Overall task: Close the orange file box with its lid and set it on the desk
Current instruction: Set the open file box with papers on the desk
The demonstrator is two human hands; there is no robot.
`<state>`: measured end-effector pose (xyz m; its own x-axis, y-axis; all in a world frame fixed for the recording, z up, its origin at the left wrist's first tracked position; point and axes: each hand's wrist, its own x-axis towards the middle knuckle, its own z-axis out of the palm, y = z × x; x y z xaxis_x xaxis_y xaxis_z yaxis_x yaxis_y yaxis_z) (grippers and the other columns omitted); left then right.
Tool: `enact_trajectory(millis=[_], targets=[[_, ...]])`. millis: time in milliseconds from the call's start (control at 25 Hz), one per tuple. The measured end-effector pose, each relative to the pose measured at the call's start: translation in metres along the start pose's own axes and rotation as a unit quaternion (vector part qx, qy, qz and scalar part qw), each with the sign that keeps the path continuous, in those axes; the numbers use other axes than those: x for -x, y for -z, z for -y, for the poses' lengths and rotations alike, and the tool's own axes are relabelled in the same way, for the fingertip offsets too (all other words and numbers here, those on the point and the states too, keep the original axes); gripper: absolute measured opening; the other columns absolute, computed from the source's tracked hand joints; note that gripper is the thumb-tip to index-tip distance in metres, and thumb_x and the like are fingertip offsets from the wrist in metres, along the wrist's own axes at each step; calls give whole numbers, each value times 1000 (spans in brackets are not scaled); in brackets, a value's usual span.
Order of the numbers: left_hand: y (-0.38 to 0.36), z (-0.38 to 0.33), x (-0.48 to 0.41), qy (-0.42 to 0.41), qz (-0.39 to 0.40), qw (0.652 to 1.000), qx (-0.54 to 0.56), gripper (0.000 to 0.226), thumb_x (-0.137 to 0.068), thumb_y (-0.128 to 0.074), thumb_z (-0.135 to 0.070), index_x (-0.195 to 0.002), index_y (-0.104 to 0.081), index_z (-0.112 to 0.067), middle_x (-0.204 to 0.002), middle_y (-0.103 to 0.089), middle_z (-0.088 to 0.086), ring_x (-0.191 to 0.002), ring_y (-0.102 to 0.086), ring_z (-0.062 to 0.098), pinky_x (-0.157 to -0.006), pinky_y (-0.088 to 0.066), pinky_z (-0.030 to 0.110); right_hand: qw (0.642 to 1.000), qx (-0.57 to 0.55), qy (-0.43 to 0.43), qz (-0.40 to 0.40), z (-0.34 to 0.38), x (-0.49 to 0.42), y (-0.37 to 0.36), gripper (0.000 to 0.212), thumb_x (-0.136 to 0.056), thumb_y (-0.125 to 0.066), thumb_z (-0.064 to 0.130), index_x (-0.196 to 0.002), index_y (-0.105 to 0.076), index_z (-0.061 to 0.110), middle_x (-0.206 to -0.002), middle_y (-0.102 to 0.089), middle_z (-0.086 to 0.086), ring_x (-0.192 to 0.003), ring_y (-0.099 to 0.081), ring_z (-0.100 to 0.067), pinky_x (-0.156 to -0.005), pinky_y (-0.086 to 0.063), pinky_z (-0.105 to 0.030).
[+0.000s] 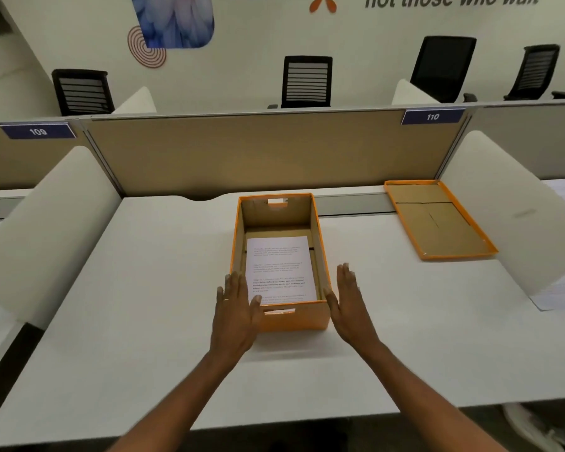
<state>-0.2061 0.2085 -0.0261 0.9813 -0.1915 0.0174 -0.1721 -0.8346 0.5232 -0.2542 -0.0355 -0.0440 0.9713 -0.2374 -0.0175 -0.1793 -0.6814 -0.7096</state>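
Note:
An open orange file box [296,319] stands in the middle of the white desk [144,288], with a printed sheet of paper [279,269] lying flat inside. Its lid [437,220] lies upside down at the back right of the desk, brown inside facing up. My left hand [237,308] rests flat against the box's near left corner, thumb over the front rim. My right hand [348,298] is flat beside the near right corner, thumb touching the box. Neither hand holds anything, fingers extended.
A tan partition [258,151] closes the back of the desk. White curved dividers stand at the left [46,223] and right [519,223]. Papers [555,295] lie past the right divider. Black office chairs stand beyond the partition.

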Motion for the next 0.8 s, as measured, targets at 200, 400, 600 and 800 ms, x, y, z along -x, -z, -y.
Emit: enact_trajectory(millis=[200, 400, 600, 800], targets=[[-30, -59, 5, -142, 21, 990, -11, 65, -106, -31, -40, -161, -6, -15, -171, 3, -1, -157, 10, 14, -129, 1, 37, 995, 94, 2, -30, -43, 5, 33, 74, -107, -32, 49, -164, 3, 18, -172, 14, 3, -159, 15, -15, -130, 3, -39], [-71, -128, -9, -193, 52, 980, -15, 66, -105, -25, -43, -161, 0, -19, -170, 11, -1, -153, 19, 12, -125, 10, 33, 991, 108, -44, -62, -90, 9, 88, 75, -106, -29, 52, -164, 3, 17, -173, 11, -1, -160, 12, -18, -129, 3, -39], [-120, -204, -36, -241, 63, 968, -30, 65, -106, -23, -43, -161, 1, -17, -169, 11, 1, -154, 17, 15, -124, 11, 33, 987, 112, -74, -93, -148, -2, 148, 79, -102, -22, 59, -164, 1, 15, -174, 8, -2, -161, 11, -19, -129, 3, -39], [-181, -282, -72, -240, 75, 967, -31, 65, -106, -23, -42, -161, 0, -15, -170, 9, 3, -156, 14, 17, -127, 7, 35, 987, 116, -72, -84, -217, -41, 211, 74, -106, -27, 53, -164, -1, 15, -174, 5, -2, -161, 10, -19, -129, 2, -40]])
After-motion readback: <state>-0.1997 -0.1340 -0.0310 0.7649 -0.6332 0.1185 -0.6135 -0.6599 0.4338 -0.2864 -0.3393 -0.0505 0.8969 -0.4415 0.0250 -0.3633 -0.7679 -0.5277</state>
